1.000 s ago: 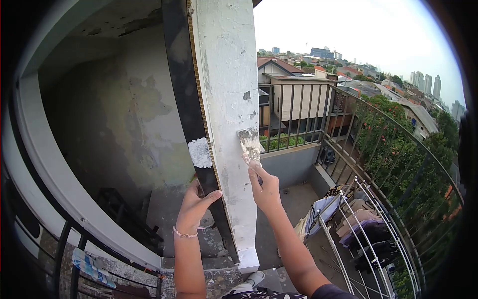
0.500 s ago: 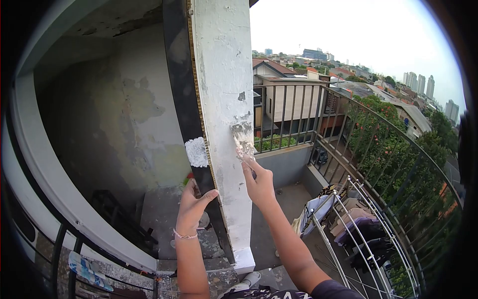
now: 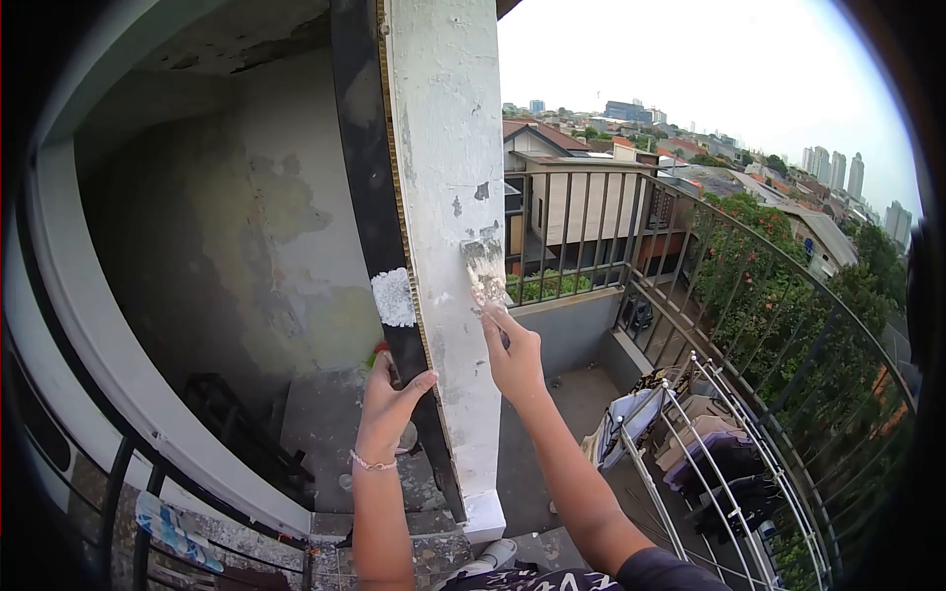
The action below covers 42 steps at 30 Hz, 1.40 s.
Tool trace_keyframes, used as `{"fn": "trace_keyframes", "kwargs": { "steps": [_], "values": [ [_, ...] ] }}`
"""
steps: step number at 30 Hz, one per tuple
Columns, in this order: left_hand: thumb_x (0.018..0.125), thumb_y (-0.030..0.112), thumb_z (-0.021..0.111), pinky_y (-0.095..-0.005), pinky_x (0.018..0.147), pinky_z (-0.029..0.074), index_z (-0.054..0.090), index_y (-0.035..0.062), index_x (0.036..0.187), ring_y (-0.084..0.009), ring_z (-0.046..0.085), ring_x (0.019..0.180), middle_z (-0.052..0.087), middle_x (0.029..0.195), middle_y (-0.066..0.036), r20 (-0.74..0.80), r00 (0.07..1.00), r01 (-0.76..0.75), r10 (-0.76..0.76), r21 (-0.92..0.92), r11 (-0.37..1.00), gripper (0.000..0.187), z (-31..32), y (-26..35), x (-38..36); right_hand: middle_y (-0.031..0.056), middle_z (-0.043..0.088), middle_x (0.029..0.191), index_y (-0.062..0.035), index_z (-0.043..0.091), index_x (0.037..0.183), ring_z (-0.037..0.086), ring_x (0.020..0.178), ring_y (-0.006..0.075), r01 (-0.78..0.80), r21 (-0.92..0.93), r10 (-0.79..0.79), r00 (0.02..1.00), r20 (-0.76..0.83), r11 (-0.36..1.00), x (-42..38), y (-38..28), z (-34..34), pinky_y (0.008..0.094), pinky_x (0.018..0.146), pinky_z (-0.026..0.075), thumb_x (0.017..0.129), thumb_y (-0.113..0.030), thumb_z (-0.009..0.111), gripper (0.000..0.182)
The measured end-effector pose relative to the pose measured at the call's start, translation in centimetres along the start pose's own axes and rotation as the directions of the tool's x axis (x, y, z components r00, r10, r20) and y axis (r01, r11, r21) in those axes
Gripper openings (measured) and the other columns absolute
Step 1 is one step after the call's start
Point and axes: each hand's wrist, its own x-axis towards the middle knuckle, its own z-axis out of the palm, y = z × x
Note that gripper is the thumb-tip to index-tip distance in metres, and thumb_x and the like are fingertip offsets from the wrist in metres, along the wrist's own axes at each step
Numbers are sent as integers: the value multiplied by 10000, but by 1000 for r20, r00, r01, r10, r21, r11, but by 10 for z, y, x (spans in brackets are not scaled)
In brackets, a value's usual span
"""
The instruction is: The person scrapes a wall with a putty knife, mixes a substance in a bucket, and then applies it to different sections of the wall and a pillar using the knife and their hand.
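My right hand point(image 3: 512, 353) grips a scraper point(image 3: 485, 274) smeared with pale paste, its blade against the white pillar point(image 3: 443, 148). Grey patches of worn paint show around the blade. My left hand point(image 3: 386, 409) is closed around the dark board point(image 3: 367, 187) that stands along the pillar's left side. A mound of white paste point(image 3: 394, 297) sits on the board above that hand. Something red and green, partly hidden, shows behind the left fingers.
A dark metal railing point(image 3: 759, 246) runs around the balcony at right. Below it stands a metal drying rack point(image 3: 705, 463) with clothes. Another railing point(image 3: 116, 492) with a blue-white cloth point(image 3: 172, 532) is at lower left. A stained wall point(image 3: 286, 227) lies behind the board.
The view has shifted slightly, so pillar and board appear a little further right. The scraper stays near the same worn patch, and both hands keep their holds.
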Motion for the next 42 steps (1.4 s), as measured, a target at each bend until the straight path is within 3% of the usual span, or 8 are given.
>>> {"fn": "trace_keyframes", "kwargs": {
  "steps": [8,11,15,18,19,32,35,42],
  "values": [
    [811,184,802,-262,843,457,541,4,1090,-104,574,891,638,984,-46,-5,1000,6,-6,30,1000,422,-1,0,0,256,685,891,-1,647,1194,684,757,257,133,91,-124,988,-96,987,75,-53,-1,334,736,511,964,-216,582,322],
    [812,183,802,-262,834,459,545,4,1083,-100,573,883,638,972,-42,-17,1000,22,-21,17,1000,414,-2,-5,0,202,706,959,37,627,1209,638,836,151,74,59,-72,997,-42,995,103,-78,-6,300,803,491,979,-244,563,369],
    [811,177,804,-258,818,457,547,9,1057,-94,568,870,632,954,-31,-8,1000,5,-5,23,1000,394,-2,-3,2,97,630,710,22,630,1220,582,660,116,394,9,-383,897,-220,919,149,-93,1,281,651,475,968,-251,574,376],
    [808,175,809,-250,799,450,545,15,1036,-86,553,853,622,939,-22,-6,1000,10,-10,17,1000,384,-2,-3,1,27,513,593,4,631,1234,510,528,85,240,61,-232,966,-115,969,164,-120,-12,281,536,448,966,-252,571,376],
    [807,175,811,-247,793,448,544,16,1030,-84,548,847,619,934,-19,-11,1000,4,-4,19,1000,382,-2,-6,2,276,681,913,12,657,1165,682,893,386,242,117,-227,966,-123,963,170,-123,-12,385,803,509,948,-235,565,341],
    [802,185,816,-245,782,443,533,21,1019,-83,539,838,611,929,-25,-37,999,20,-20,-6,1000,392,2,2,-2,265,675,877,1,661,1156,676,850,399,253,13,-249,957,-146,967,160,-118,-11,403,745,505,948,-224,560,323],
    [796,188,821,-255,782,448,531,21,1019,-88,546,839,610,922,-26,-48,999,20,-18,48,999,402,-6,-16,1,138,642,757,11,643,1199,574,683,173,174,3,-174,983,-57,985,138,-97,-17,307,665,464,976,-262,553,363],
    [783,197,833,-260,767,449,525,29,994,-92,542,825,594,897,-21,-35,999,22,-20,57,998,409,-6,-15,3,239,676,832,19,647,1187,637,686,291,303,-2,-301,946,-123,953,164,-114,-20,378,684,499,969,-244,566,351]
  ]
}}
